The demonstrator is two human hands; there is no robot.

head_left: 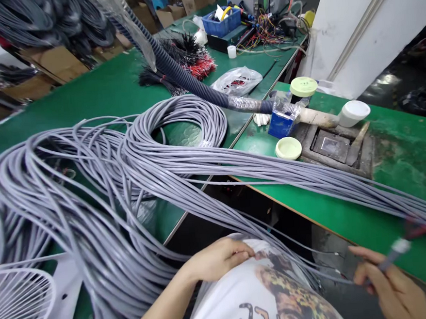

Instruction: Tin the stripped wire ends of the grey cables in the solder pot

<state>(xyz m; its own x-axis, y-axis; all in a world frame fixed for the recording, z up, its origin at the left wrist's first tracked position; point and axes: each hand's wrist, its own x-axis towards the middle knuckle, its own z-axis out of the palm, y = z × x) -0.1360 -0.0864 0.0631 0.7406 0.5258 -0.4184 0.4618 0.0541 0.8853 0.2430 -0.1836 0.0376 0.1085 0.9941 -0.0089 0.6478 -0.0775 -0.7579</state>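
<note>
A thick bundle of grey cables [134, 184] sprawls over the green table [95, 95] and runs right across a second green bench [399, 166]. My left hand [220, 258] is low in the middle, fingers curled and pinched on thin grey cable strands over my white printed shirt [266, 296]. My right hand [391, 288] is at the bottom right, closed around one grey cable whose stripped end [399, 247] points up, blurred.
A black corrugated hose [177, 69] crosses the table to a metal solder pot [334, 143]. Round cream lids [288, 148], a blue box [281, 124], black and red wire bundles [187, 59], a blue bin [221, 22] and a white fan guard [19, 304] are around.
</note>
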